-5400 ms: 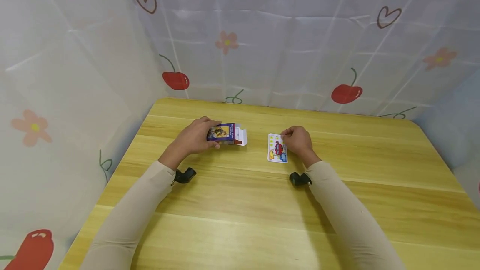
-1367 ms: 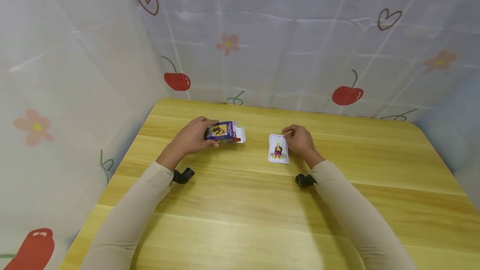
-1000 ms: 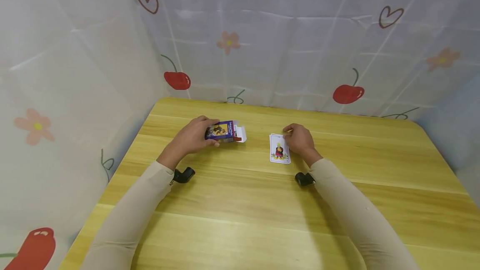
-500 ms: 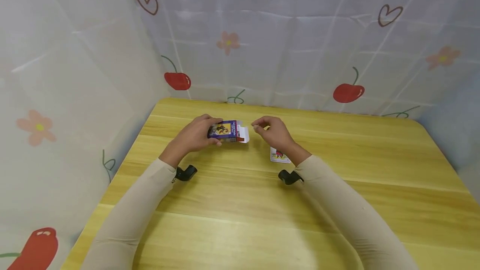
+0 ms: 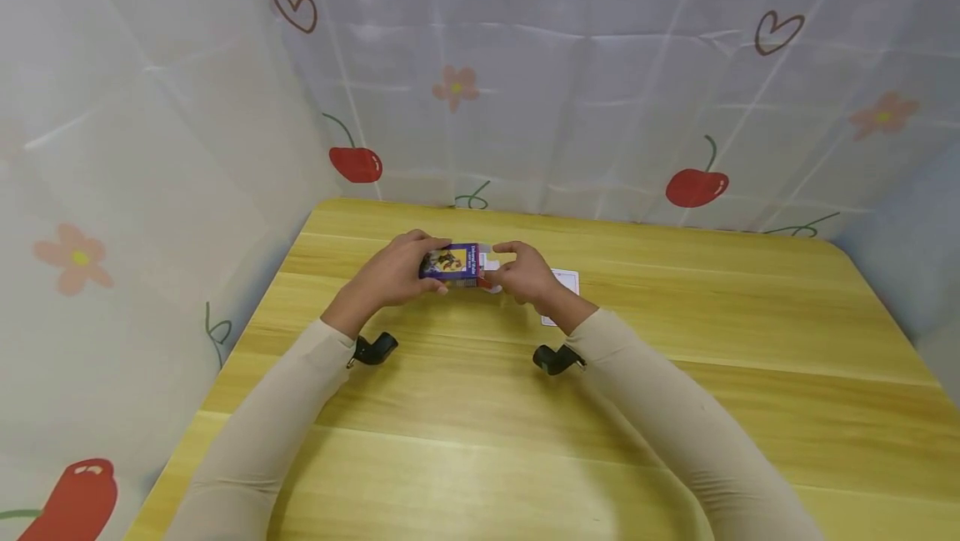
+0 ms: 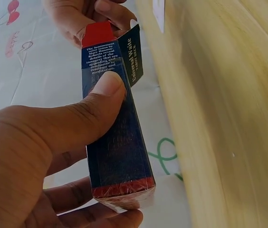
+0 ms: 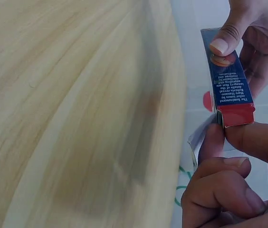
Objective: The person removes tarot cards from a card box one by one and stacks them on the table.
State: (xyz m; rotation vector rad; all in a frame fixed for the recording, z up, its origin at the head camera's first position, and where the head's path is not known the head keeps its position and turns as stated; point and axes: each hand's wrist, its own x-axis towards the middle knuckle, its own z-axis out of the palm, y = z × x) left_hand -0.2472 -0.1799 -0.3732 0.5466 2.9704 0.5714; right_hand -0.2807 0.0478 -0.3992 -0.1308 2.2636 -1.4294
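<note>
Card box (image 5: 450, 261), one, over the counter (image 5: 450, 416): long axis runs from the left hand (image 5: 390, 273), which grips it, toward the right hand (image 5: 522, 273) at its open end, pinch undetermined.

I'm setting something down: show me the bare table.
Free: table right of the right sleeve, and its near middle, between that and the left sleeve. Crowded: far middle, with left hand, box, right hand and card.
</note>
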